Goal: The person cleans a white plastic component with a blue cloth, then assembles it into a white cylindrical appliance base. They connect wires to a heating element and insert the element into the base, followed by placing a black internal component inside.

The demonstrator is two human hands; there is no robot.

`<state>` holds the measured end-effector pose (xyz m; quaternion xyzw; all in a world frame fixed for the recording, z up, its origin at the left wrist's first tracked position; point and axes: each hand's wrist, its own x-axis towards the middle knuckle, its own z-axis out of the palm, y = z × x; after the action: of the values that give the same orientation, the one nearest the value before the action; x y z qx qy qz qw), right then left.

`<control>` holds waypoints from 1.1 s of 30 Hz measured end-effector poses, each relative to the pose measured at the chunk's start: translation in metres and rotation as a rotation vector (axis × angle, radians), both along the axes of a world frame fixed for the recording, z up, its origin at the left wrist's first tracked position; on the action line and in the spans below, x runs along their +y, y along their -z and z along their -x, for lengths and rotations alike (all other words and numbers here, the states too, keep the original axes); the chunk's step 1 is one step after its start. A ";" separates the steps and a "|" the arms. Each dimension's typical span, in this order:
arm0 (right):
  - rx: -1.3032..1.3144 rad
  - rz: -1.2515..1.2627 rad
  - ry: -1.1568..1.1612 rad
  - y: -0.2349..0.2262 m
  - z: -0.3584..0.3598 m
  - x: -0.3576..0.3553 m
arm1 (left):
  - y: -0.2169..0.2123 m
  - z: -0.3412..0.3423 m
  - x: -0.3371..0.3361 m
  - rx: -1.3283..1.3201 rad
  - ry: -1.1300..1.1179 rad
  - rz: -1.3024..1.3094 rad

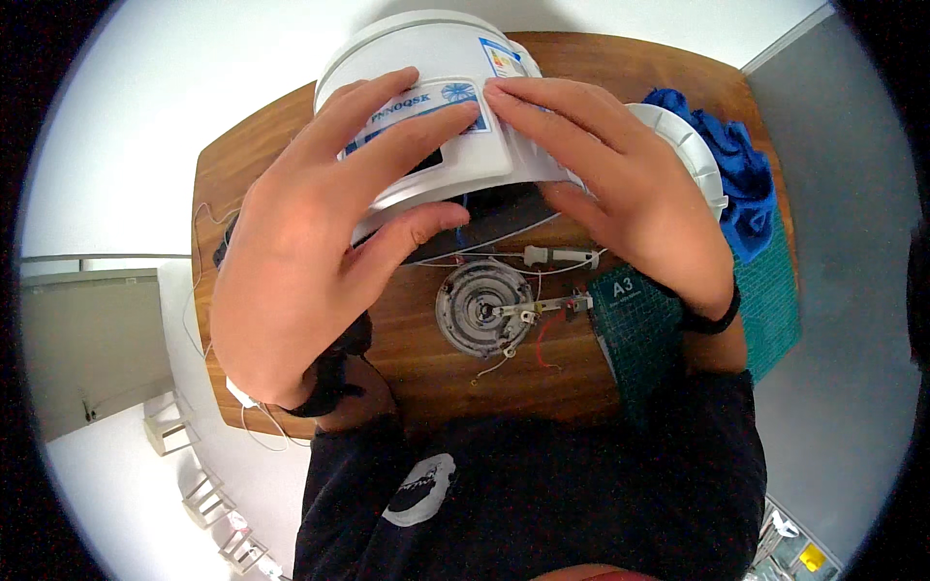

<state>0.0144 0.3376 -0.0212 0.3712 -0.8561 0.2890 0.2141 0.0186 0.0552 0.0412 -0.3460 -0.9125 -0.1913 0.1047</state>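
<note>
Clamping the near rim point(484, 182) of the tilted white housing point(494, 157) between fingers and thumbs of our left hand point(295, 218) and right hand point(647, 198), we hold it just beyond the round metal plate point(469, 308), its dark opening point(509, 211) turned toward us, both hands touching.

Label point(457, 94) partly behind left hand point(300, 213)

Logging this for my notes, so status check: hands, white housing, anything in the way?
Left hand, right hand: both gripping white housing. Housing tipped, opening facing nearside. Possibly in the way: round metal plate just in front.
</note>
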 end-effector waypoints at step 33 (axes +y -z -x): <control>0.345 -0.065 -0.006 -0.003 -0.005 -0.004 | -0.007 -0.020 0.003 -0.090 -0.083 -0.033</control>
<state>0.0194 0.3337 -0.0181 0.4245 -0.8145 0.1938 0.3447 0.0384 0.0586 0.0484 -0.2973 -0.9266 -0.2169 0.0772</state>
